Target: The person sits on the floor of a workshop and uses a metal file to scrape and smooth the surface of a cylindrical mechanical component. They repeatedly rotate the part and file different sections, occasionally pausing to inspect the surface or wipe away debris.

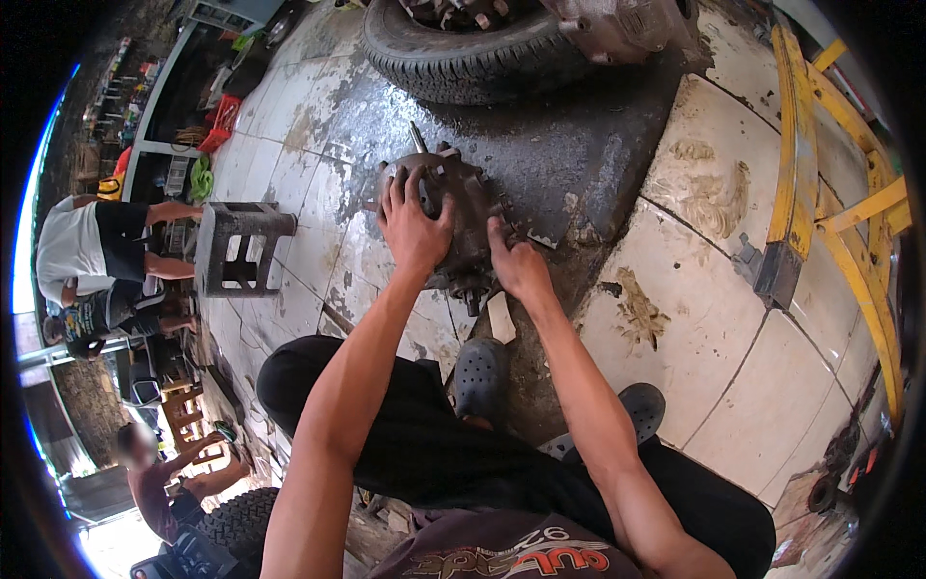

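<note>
A dark, greasy metal gearbox (463,193) sits on the floor in front of me. One bare shaft sticks out of its far end, and a stubby splined shaft (472,297) points toward my feet. My left hand (415,220) lies over its left part, fingers spread and pressing on the casing. At its right side my right hand (521,259) is closed, thumb up against the housing. A thin metal end shows just beyond those fingers; what they hold is mostly hidden.
A tyre (473,63) with metal parts on it lies beyond the gearbox. To the right stands a yellow metal frame (796,145), to the left a grey plastic stool (241,249). A pale flat piece (501,318) lies near my clog (479,376). Several people are at the left.
</note>
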The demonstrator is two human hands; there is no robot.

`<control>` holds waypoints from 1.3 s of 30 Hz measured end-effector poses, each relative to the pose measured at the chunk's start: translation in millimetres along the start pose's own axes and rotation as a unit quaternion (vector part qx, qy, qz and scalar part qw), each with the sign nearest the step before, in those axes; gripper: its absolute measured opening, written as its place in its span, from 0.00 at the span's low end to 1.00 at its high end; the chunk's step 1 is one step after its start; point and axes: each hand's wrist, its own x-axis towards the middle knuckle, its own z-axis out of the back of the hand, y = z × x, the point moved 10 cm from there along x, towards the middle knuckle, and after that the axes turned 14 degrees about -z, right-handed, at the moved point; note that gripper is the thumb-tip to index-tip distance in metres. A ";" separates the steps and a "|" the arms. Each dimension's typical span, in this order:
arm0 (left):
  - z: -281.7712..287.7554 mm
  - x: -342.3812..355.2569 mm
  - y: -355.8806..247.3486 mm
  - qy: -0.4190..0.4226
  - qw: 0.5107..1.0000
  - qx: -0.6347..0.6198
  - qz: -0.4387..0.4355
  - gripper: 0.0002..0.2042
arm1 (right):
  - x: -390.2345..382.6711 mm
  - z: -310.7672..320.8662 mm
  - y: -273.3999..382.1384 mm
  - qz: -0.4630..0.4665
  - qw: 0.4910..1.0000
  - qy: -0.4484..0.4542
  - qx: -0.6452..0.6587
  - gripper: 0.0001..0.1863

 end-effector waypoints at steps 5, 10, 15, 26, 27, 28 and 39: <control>-2.9 0.3 -4.0 0.002 1.000 -0.006 -0.001 0.32 | 13.2 -1.7 -6.8 -0.028 1.000 -0.003 -0.004 0.54; 0.0 -0.9 -0.1 0.003 1.000 0.009 -0.005 0.32 | -13.1 -6.7 2.9 0.022 1.000 -0.004 -0.012 0.46; -3.5 1.2 -4.9 0.011 1.000 -0.008 -0.002 0.31 | 15.7 -20.1 -44.8 0.092 0.986 -0.134 0.027 0.31; -3.8 0.7 -5.4 0.007 1.000 -0.001 -0.016 0.31 | 38.4 22.4 -86.4 0.177 0.929 -0.324 -0.018 0.26; -4.0 -0.5 -2.9 0.006 1.000 0.000 -0.014 0.31 | 48.3 31.3 -94.4 0.134 0.952 -0.273 0.027 0.24; -3.4 -0.3 -2.2 0.004 1.000 -0.001 -0.013 0.31 | 53.1 38.0 -97.8 0.090 0.968 -0.221 0.071 0.23; -0.2 0.7 -2.8 0.003 1.000 0.023 -0.018 0.31 | 42.2 19.8 -70.9 0.180 0.939 -0.160 0.247 0.20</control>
